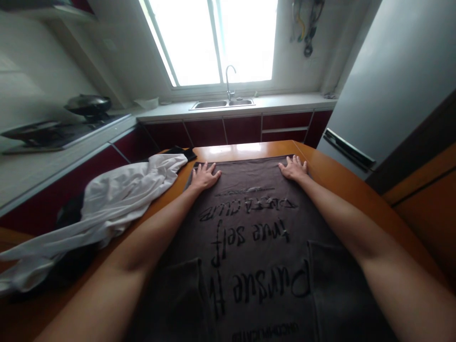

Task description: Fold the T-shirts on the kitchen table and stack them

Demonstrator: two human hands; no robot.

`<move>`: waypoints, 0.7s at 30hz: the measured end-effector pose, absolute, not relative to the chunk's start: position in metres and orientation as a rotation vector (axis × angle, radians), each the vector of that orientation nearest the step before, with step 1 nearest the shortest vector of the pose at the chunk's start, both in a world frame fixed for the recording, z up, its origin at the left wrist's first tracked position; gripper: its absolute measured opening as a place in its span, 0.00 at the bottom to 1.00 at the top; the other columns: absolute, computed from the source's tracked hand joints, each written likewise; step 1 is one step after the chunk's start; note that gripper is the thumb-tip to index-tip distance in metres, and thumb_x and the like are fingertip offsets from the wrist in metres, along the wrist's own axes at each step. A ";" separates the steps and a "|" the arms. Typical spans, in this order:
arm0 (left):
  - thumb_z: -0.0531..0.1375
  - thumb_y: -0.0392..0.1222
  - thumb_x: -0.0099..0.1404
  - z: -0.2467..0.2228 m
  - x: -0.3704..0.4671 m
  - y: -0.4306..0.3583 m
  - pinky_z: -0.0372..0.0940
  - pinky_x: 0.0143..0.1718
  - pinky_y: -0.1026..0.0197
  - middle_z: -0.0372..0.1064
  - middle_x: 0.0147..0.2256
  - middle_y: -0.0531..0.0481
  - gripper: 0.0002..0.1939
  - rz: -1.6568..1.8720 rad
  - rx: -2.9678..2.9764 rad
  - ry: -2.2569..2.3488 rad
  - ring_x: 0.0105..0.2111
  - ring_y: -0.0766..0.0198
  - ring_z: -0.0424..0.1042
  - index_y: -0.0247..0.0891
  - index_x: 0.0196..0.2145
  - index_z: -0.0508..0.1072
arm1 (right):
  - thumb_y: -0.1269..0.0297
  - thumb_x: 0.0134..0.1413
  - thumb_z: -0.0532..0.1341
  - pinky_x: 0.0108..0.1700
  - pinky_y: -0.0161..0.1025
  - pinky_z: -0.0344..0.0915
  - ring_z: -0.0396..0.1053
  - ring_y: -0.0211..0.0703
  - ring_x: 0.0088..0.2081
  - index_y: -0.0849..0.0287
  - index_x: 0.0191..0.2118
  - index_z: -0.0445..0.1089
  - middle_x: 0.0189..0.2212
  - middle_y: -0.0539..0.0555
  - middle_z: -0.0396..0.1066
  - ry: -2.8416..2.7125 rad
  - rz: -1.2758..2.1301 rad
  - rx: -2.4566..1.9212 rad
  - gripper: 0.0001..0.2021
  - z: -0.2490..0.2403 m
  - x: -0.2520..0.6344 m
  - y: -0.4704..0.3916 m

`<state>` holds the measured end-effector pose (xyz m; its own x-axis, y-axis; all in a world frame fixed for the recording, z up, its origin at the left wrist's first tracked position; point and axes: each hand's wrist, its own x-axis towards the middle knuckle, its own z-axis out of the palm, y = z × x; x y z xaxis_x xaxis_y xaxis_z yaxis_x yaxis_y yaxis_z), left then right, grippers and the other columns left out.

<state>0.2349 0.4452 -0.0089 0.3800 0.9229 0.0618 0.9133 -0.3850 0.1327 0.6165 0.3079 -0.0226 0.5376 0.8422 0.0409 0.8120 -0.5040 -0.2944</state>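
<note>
A dark grey shirt (pixel 249 223) with black lettering, upside down from this view, lies spread on the orange wooden table (pixel 342 185). My left hand (pixel 205 176) rests flat on its far left corner, fingers spread. On the far right corner lies my right hand (pixel 293 168), palm down with the fingers apart. Both arms reach forward along the shirt's sides. Two darker sleeves or panels are folded in over the near part, one at each side.
White and black clothes (pixel 117 199) are heaped on the table's left side. Beyond the table are a counter (pixel 285 100) with a sink (pixel 223 103), a stove with pans (pixel 87 104) at left, and a grey fridge (pixel 395 80) at right.
</note>
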 end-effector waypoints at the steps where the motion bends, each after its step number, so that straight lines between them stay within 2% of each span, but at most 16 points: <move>1: 0.45 0.69 0.69 -0.009 0.236 0.449 0.38 0.67 0.31 0.42 0.73 0.42 0.40 0.191 2.542 1.698 0.71 0.35 0.40 0.48 0.72 0.53 | 0.40 0.66 0.47 0.70 0.62 0.31 0.35 0.58 0.74 0.63 0.72 0.51 0.74 0.67 0.39 -1.380 0.154 -2.494 0.39 -0.023 0.618 0.312; 7: 0.44 0.69 0.69 -0.007 0.241 0.467 0.37 0.67 0.32 0.40 0.73 0.44 0.40 0.147 2.533 1.696 0.72 0.36 0.38 0.48 0.72 0.51 | 0.41 0.67 0.48 0.70 0.63 0.30 0.35 0.57 0.74 0.63 0.72 0.50 0.74 0.68 0.38 -1.406 0.186 -2.476 0.38 -0.019 0.623 0.331; 10: 0.44 0.66 0.71 0.002 0.243 0.462 0.38 0.67 0.32 0.41 0.73 0.42 0.39 0.175 2.527 1.672 0.72 0.38 0.38 0.46 0.72 0.52 | 0.45 0.69 0.47 0.69 0.66 0.30 0.36 0.57 0.73 0.63 0.72 0.50 0.74 0.67 0.39 -1.425 0.187 -2.423 0.35 -0.007 0.617 0.327; 13: 0.47 0.59 0.73 0.019 0.238 0.434 0.40 0.68 0.35 0.46 0.72 0.38 0.35 0.394 2.609 1.607 0.71 0.41 0.42 0.39 0.71 0.56 | 0.54 0.68 0.52 0.69 0.63 0.37 0.43 0.57 0.72 0.62 0.67 0.59 0.72 0.66 0.47 -1.485 0.052 -2.272 0.28 0.014 0.598 0.298; 15: 0.52 0.53 0.72 0.034 0.226 0.398 0.43 0.69 0.40 0.52 0.69 0.38 0.32 0.573 2.706 1.462 0.70 0.45 0.47 0.38 0.69 0.59 | 0.59 0.64 0.57 0.68 0.55 0.49 0.54 0.56 0.67 0.61 0.59 0.69 0.66 0.64 0.59 -1.571 -0.032 -2.140 0.22 0.029 0.580 0.259; 17: 0.55 0.49 0.69 0.048 0.205 0.349 0.50 0.68 0.47 0.61 0.65 0.41 0.30 0.669 2.740 1.222 0.66 0.50 0.57 0.39 0.66 0.63 | 0.60 0.62 0.58 0.61 0.48 0.59 0.66 0.54 0.57 0.59 0.50 0.75 0.54 0.62 0.71 -1.657 -0.021 -2.027 0.15 0.041 0.560 0.206; 19: 0.56 0.50 0.68 0.058 0.177 0.292 0.58 0.63 0.51 0.68 0.58 0.44 0.23 0.659 2.702 1.021 0.59 0.52 0.66 0.43 0.58 0.72 | 0.59 0.60 0.59 0.54 0.44 0.63 0.70 0.51 0.50 0.56 0.43 0.76 0.45 0.58 0.74 -1.709 0.067 -1.951 0.12 0.049 0.540 0.145; 21: 0.58 0.51 0.67 0.066 0.146 0.235 0.64 0.58 0.51 0.72 0.51 0.45 0.18 0.579 2.623 0.970 0.52 0.52 0.71 0.47 0.52 0.76 | 0.59 0.60 0.59 0.46 0.41 0.65 0.71 0.47 0.42 0.55 0.40 0.76 0.40 0.56 0.74 -1.697 0.195 -1.914 0.10 0.053 0.522 0.086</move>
